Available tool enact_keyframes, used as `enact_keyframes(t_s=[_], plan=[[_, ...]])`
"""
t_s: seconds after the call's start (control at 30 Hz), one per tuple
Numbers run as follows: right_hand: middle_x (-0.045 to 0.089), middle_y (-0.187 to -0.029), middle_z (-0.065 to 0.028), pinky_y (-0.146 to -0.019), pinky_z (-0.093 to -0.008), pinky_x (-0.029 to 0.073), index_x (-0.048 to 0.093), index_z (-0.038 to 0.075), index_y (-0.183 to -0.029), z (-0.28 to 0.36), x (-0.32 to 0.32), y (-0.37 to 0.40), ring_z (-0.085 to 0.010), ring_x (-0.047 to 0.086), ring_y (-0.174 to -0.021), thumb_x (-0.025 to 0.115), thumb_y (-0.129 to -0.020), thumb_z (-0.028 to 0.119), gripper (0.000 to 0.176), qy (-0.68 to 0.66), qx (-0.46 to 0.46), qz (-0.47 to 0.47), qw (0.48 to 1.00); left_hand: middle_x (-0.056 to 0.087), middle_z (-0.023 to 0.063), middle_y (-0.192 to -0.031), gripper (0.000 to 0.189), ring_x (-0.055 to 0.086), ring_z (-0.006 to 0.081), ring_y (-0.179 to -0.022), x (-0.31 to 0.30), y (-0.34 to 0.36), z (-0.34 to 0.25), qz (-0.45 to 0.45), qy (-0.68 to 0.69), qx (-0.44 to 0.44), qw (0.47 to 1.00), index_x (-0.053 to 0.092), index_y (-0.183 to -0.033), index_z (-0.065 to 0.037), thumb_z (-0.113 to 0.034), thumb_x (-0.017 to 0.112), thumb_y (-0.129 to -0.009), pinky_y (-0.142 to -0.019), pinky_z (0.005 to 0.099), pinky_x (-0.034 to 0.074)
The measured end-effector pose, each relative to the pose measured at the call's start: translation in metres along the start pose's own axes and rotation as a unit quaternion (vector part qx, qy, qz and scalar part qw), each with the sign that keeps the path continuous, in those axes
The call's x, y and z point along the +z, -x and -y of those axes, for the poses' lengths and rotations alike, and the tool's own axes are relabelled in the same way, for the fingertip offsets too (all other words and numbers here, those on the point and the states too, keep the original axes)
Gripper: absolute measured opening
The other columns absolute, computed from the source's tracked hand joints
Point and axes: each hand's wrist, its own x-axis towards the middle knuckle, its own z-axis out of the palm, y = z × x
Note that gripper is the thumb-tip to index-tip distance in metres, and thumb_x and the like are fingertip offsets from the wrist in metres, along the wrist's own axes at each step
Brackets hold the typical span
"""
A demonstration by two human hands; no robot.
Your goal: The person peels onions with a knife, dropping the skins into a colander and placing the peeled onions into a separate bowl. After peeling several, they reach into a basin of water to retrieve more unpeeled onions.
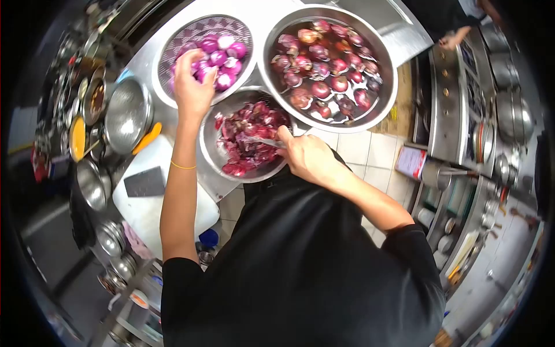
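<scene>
My left hand (193,84) is over a perforated metal colander (167,55) of peeled purple onions (218,57). Its thumb and fingers are apart, and no onion is visibly gripped between them. In my right hand (306,153) is a small knife (263,140), its blade pointing left above a steel bowl (209,151). Dark red onion skins (245,124) fill much of that bowl, which sits close to my body. To the upper right, unpeeled red onions (321,88) lie in water in a large steel basin (390,98).
A white cutting board (144,214) with a dark grey rectangular slab (144,183) lies at left, near an orange-handled tool (148,137) and an upturned-looking metal bowl (124,110). A stove (448,104) stands at right. Another person's hand (454,39) shows at the upper right.
</scene>
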Motion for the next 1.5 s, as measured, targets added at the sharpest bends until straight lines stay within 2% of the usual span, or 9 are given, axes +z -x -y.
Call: enact_keyframes(t_s=[0.17,0.43,0.77,0.93,1.1,1.17,1.37,1.43,1.5], plan=[[0.060,-0.070,-0.0240,-0.063,-0.0516,0.047,0.040,0.000,-0.109,-0.016,-0.009,0.031,-0.0437,0.061,-0.072,0.061,-0.079,0.000,0.037,-0.271,0.024,0.069,0.960,0.063,0.0148,-0.107,0.025,0.060,0.0338,-0.098,0.087,-0.022,-0.075,0.258,0.069,0.070,0.961,0.062,-0.103,-0.001,0.001,0.056,-0.079,-0.086,0.0387,0.048],[0.065,-0.104,-0.0196,-0.083,-0.0406,0.049,0.059,0.000,-0.113,-0.110,-0.100,0.082,-0.0380,0.061,-0.095,0.058,-0.082,-0.001,0.031,-0.277,0.029,0.052,0.959,0.064,0.0155,-0.105,0.035,0.059,0.0335,-0.101,0.251,-0.067,-0.106,0.225,-0.099,0.117,0.962,0.063,-0.107,-0.002,-0.005,0.064,-0.072,-0.086,0.0422,0.049],[0.064,-0.072,-0.0087,-0.059,-0.0265,0.049,0.062,0.004,-0.114,-0.204,-0.154,0.106,-0.0132,0.060,-0.059,0.058,-0.085,-0.004,0.030,-0.338,0.064,-0.051,0.938,0.064,0.0140,-0.108,0.055,0.056,0.0308,-0.103,0.297,-0.084,-0.125,0.282,-0.260,-0.027,0.923,0.059,-0.117,-0.009,-0.015,0.073,-0.063,-0.088,0.0434,0.043],[0.060,-0.067,-0.0022,-0.055,-0.0212,0.042,0.051,0.005,-0.123,-0.232,-0.162,0.104,-0.0063,0.051,-0.054,0.053,-0.087,-0.004,0.037,-0.442,0.139,-0.104,0.880,0.064,0.0124,-0.106,0.040,0.062,0.0287,-0.098,0.248,-0.087,-0.128,0.146,0.070,-0.108,0.981,0.059,-0.108,-0.004,-0.016,0.069,-0.071,-0.088,0.0417,0.048],[0.057,-0.062,-0.0092,-0.055,-0.0300,0.043,0.046,0.007,-0.125,-0.254,-0.166,0.076,-0.0168,0.053,-0.051,0.052,-0.088,-0.002,0.039,-0.354,0.161,-0.029,0.921,0.063,0.0190,-0.108,0.040,0.062,0.0330,-0.096,0.164,-0.065,-0.117,0.186,0.647,-0.332,0.660,0.053,-0.118,0.004,-0.027,0.042,-0.095,-0.086,0.0422,0.051],[0.057,-0.063,-0.0140,-0.059,-0.0375,0.044,0.045,0.006,-0.124,-0.246,-0.174,0.061,-0.0293,0.058,-0.055,0.054,-0.086,-0.002,0.039,-0.305,0.097,0.010,0.947,0.061,0.0207,-0.111,0.039,0.062,0.0333,-0.093,0.145,-0.045,-0.111,0.147,0.675,-0.381,0.615,0.052,-0.119,0.003,-0.025,0.042,-0.095,-0.084,0.0409,0.051],[0.056,-0.064,-0.0181,-0.061,-0.0411,0.044,0.044,0.005,-0.115,-0.210,-0.187,0.013,-0.0376,0.060,-0.063,0.056,-0.085,-0.004,0.034,-0.260,0.013,0.074,0.963,0.061,0.0069,-0.104,0.033,0.057,0.0133,-0.098,0.090,0.004,-0.132,0.058,0.231,-0.250,0.939,0.053,-0.114,-0.004,-0.016,0.065,-0.085,-0.086,0.0274,0.045],[0.057,-0.066,-0.0186,-0.062,-0.0400,0.045,0.046,0.005,-0.113,-0.179,-0.190,-0.003,-0.0367,0.062,-0.067,0.055,-0.084,-0.005,0.032,-0.289,0.006,0.136,0.948,0.066,0.0107,-0.091,0.043,0.063,0.0193,-0.083,0.065,0.009,-0.127,0.095,-0.096,-0.159,0.978,0.060,-0.106,-0.003,-0.035,0.071,-0.080,-0.076,0.0338,0.048],[0.064,-0.078,-0.0198,-0.065,-0.0426,0.047,0.049,0.006,-0.113,-0.162,-0.171,-0.017,-0.0395,0.064,-0.076,0.056,-0.083,-0.005,0.032,-0.233,-0.121,0.112,0.959,0.068,0.0118,-0.085,0.041,0.065,0.0232,-0.079,0.049,0.011,-0.126,0.067,-0.104,-0.178,0.976,0.067,-0.092,-0.003,-0.041,0.072,-0.078,-0.074,0.0349,0.048]])
